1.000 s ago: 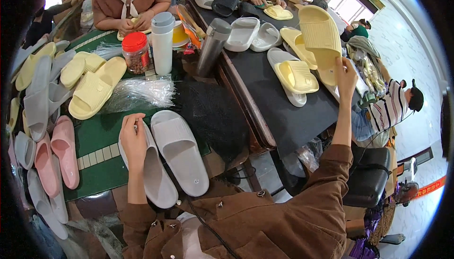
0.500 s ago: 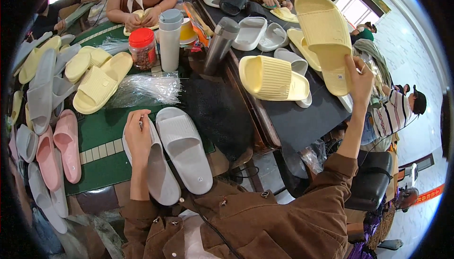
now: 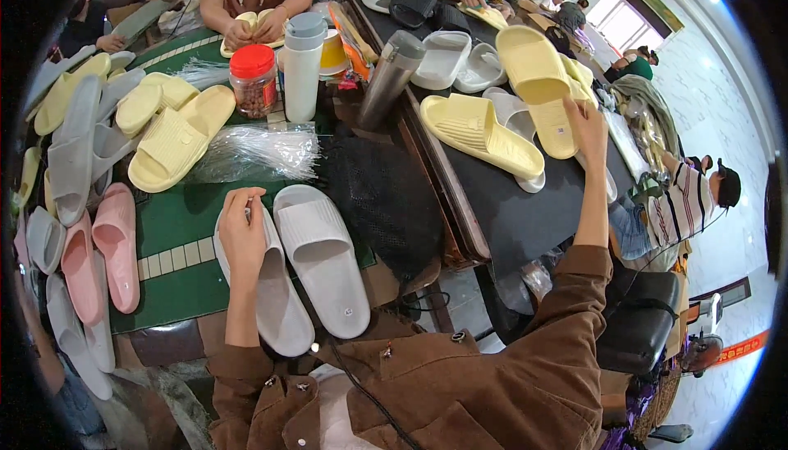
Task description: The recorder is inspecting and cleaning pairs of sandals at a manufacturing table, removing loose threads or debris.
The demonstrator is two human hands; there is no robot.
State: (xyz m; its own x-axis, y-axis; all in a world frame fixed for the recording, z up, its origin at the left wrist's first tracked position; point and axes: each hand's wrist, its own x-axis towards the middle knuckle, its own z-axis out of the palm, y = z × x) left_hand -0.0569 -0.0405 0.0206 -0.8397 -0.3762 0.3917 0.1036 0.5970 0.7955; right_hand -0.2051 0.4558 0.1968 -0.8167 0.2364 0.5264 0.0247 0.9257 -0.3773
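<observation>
My right hand [image 3: 586, 130] grips the heel end of a pale yellow slide slipper [image 3: 538, 80], held over the dark table at right. Its partner, another yellow slipper [image 3: 483, 135], lies on that table, partly over a grey slipper [image 3: 513, 113]. My left hand [image 3: 244, 232] is closed above the toe of a grey slipper [image 3: 287, 314], with a small pale thing at its fingers that I cannot make out. Beside it lies a matching grey slipper [image 3: 336, 286], toe pointing away from me.
Grey, yellow and pink slippers [image 3: 116, 249] crowd the left side. A bundle of clear plastic ties [image 3: 258, 153] lies ahead, near a red-lidded jar [image 3: 253, 84], a white bottle [image 3: 304, 72] and a steel tumbler [image 3: 392, 80]. Co-workers sit beyond. A black stool [image 3: 644, 310] stands at right.
My right hand has carried its yellow slipper away and lower, toward the dark table. The other yellow slipper has turned and settled flatter on the table. My left hand stays almost still.
</observation>
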